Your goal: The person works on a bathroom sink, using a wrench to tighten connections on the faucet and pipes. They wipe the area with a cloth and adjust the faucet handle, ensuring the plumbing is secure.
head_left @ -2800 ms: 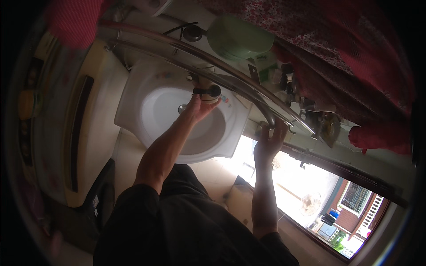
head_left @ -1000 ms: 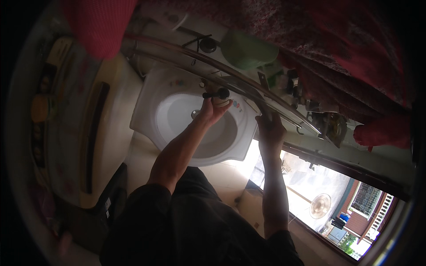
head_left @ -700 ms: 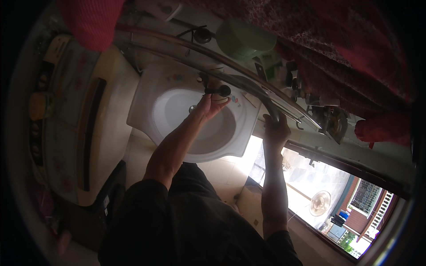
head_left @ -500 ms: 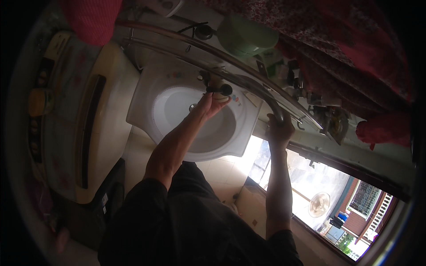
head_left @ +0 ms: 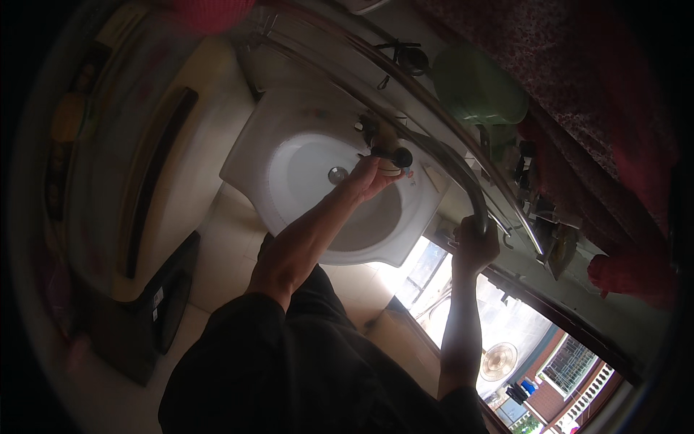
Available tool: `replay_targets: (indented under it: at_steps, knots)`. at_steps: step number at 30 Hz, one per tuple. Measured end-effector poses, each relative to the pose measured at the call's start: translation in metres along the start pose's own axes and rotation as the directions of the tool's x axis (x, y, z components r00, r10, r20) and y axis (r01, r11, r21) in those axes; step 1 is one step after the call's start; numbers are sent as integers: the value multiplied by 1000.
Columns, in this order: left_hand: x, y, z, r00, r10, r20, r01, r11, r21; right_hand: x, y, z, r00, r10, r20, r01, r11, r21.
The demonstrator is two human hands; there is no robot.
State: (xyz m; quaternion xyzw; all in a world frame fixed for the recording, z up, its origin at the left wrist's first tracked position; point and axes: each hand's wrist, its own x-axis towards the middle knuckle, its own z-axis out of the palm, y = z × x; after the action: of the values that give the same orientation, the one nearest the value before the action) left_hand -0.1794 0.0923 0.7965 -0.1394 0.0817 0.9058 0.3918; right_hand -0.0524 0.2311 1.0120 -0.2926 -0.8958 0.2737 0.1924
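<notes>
Cream and black, a small tool [head_left: 402,158] is above the sink's right-hand part, beside its tap [head_left: 366,127]. The left hand [head_left: 367,179] appears to have its grip clamped around the tool, over the sink [head_left: 241,172]. Beyond the sink's right edge, the right hand [head_left: 477,246] is closed around the near end of a grey curved bar [head_left: 463,176]. The step seems to be a two-handed hold; any move from here would call for firm grips and clearance from the metal rail [head_left: 533,239] right of the sink. Whether bar and tool join is unclear; the palms are hidden. The green container [head_left: 481,83] behind the sink is dim, and small things below it are unreadable.
</notes>
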Motion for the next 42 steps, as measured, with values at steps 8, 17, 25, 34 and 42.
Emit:
replay_targets:
  at_steps: [8, 17, 25, 34, 42]
  knots:
    - [-3, 0, 4, 993, 63, -103, -55, 996, 73, -2, -7, -1, 996, -57, 62, 39, 964, 263]
    - [1, -5, -2, 992, 94, -79, -92, 995, 32, 1, -20, 4, 998, 2, 56, -13, 983, 184]
    - [2, -11, 4, 984, 131, -124, -132, 991, 4, 15, -19, 2, 992, -125, -9, 125, 985, 120]
    - [-3, -6, 11, 984, 110, -141, -104, 994, 46, -8, -30, 7, 1000, -28, -13, 31, 967, 252]
    - [-1, -8, 11, 974, 113, -196, -105, 993, 51, -12, -21, 9, 991, -27, -128, 42, 992, 117]
